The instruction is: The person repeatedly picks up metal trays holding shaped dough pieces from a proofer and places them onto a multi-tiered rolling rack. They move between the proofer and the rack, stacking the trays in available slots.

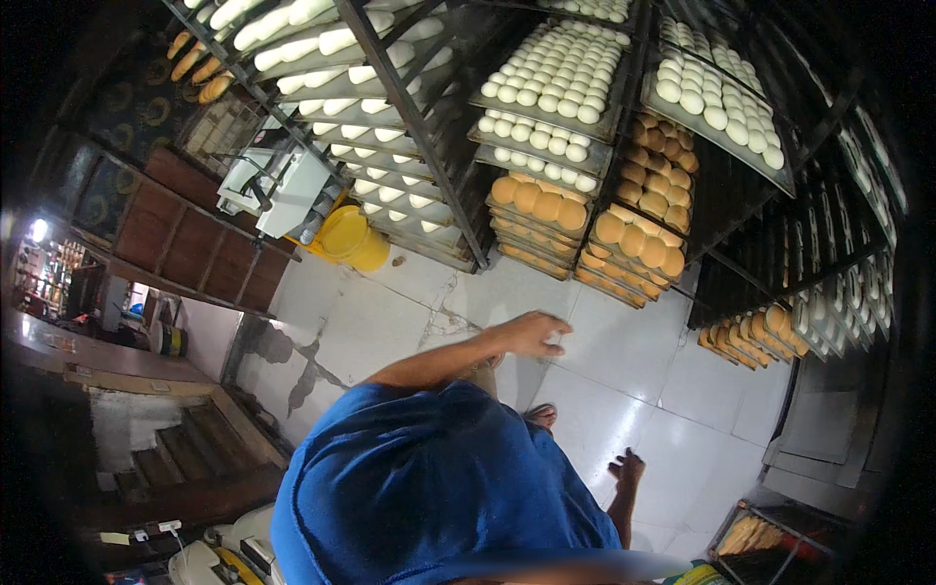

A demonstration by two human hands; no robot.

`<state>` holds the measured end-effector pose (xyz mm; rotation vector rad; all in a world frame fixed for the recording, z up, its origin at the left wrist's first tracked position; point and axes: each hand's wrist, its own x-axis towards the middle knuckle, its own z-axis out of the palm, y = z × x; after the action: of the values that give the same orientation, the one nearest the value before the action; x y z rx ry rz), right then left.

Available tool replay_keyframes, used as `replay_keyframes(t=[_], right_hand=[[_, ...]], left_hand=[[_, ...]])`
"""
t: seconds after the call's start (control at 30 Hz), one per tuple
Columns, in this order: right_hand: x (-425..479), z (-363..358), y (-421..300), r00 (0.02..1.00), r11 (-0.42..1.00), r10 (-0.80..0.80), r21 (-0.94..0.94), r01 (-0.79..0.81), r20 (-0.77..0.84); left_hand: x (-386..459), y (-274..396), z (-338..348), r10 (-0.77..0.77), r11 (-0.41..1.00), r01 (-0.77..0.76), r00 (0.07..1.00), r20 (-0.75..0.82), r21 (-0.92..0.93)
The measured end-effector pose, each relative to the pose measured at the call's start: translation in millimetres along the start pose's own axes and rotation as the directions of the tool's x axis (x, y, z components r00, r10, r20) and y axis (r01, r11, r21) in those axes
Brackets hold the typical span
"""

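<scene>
My left hand (532,335) reaches out over the tiled floor (607,358), its fingers loosely curled and a gap showing between thumb and fingertips. Nothing is seen in it. Lower and to the right, my right hand (627,468) hangs over the floor with its fingers apart and nothing seen in them. Before me stand metal racks. One tray of round pale dough pieces (559,69) lies above trays of browned round buns (537,201). Another tray of pale dough pieces (720,95) is to its right, and trays of long pale dough pieces (329,44) fill the left rack.
A yellow bucket (358,238) stands on the floor beside the left rack, near a white bench-like machine (281,190). More trays of browned buns (753,336) are at the right. Stairs (175,450) lie at lower left. Some floor tiles are cracked (311,373). A crate-like rack holds bread (749,537) at lower right.
</scene>
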<state>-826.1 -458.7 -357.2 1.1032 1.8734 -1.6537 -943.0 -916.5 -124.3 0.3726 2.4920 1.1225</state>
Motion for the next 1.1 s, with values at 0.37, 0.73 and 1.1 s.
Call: replay_keyframes(t=[0.37, 0.73, 1.1], right_hand=[[-167.6, 337.8, -264.0, 0.521, 0.639, -0.728, 0.165, 0.751, 0.446], [-368.1, 642.9, -513.0, -0.349, -0.347, -0.931, 0.038, 0.937, 0.107], [-391.3, 586.0, -485.0, -0.196, -0.234, -0.970, 0.337, 0.912, -0.144]], left_hand=[[-161.4, -216.6, 36.9, -0.436, 0.898, 0.420, 0.887, -0.150, -0.130], [-429.2, -375.9, 91.5, -0.901, 0.420, 0.500, 0.126, -0.416, -0.758], [-391.1, -365.5, 152.7, -0.897, -0.036, 0.326, 0.406, 0.175, -0.945]])
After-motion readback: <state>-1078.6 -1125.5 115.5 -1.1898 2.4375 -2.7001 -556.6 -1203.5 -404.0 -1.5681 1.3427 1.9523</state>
